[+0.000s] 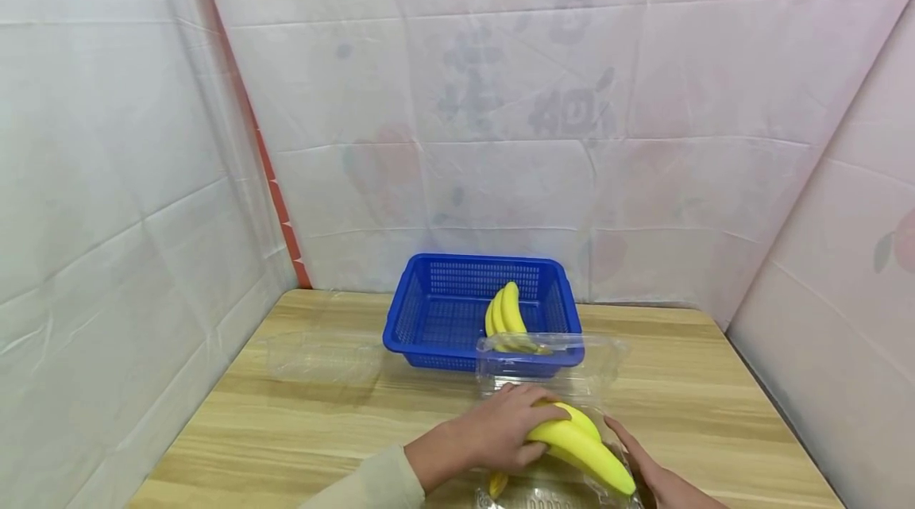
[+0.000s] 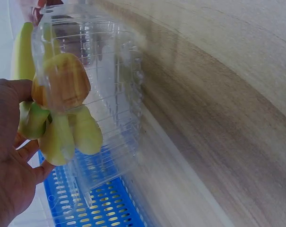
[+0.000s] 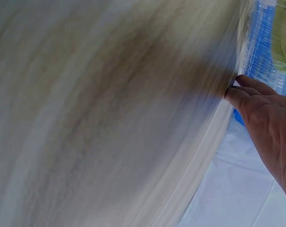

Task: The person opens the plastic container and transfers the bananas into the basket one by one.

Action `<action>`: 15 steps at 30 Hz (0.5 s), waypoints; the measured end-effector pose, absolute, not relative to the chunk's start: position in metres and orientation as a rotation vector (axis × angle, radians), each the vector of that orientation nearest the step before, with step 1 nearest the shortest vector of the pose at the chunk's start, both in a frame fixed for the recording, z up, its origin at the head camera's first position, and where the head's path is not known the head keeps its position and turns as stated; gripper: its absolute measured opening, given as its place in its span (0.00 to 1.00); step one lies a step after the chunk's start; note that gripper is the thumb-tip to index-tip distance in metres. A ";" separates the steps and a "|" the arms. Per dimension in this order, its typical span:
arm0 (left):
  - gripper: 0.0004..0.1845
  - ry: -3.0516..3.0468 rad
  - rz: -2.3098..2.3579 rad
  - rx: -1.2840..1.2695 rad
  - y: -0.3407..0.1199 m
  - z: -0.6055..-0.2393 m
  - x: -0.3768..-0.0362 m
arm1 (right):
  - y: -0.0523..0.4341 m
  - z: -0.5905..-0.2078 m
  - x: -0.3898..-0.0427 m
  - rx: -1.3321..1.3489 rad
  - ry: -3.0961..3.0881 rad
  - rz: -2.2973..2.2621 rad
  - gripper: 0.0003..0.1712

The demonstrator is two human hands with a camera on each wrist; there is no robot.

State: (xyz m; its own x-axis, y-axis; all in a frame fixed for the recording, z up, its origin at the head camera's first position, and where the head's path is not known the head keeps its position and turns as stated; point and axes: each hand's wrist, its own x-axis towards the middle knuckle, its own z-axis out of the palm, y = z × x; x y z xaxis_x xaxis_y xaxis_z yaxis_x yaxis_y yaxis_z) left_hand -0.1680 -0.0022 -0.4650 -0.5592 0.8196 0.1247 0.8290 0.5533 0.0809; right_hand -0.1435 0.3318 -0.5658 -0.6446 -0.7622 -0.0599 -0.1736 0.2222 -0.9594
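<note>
My left hand (image 1: 503, 426) grips a bunch of yellow bananas (image 1: 589, 457) from above, its fingers bent over the upper fruit. The bunch is over a clear plastic clamshell box (image 1: 550, 497), whose lid stands raised on the far side. In the left wrist view, a rounded yellow-brown part (image 2: 62, 82) shows among the banana ends (image 2: 86, 132), close by the clear wall. My right hand (image 1: 654, 469) is at the box's right side, fingers nearly straight. In the right wrist view its fingertips touch the box edge.
Behind the box is a blue plastic basket (image 1: 443, 362) holding another bunch of bananas (image 1: 503, 310); the raised lid overlaps its front right corner. Another clear box (image 1: 322, 358) rests at the left of the wooden table (image 1: 286, 437). White sheeting (image 1: 500, 136) encloses the back and sides.
</note>
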 end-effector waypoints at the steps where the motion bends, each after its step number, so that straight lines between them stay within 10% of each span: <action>1: 0.27 -2.698 -0.209 -1.438 -0.002 -0.464 -0.168 | 0.332 -0.566 -0.144 -0.858 1.934 -1.458 0.62; 15: 0.26 -2.678 -0.300 -1.444 -0.007 -0.459 -0.169 | 0.331 -0.560 -0.143 -0.799 1.869 -1.471 0.59</action>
State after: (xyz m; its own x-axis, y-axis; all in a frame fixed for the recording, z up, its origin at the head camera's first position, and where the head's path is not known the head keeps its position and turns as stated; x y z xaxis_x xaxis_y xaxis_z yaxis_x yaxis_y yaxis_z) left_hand -0.1689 -0.0072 -0.4585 -0.5512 0.8176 0.1663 0.8342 0.5356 0.1317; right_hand -0.1435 0.3306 -0.5597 -0.6236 -0.7749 -0.1034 -0.0818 0.1962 -0.9771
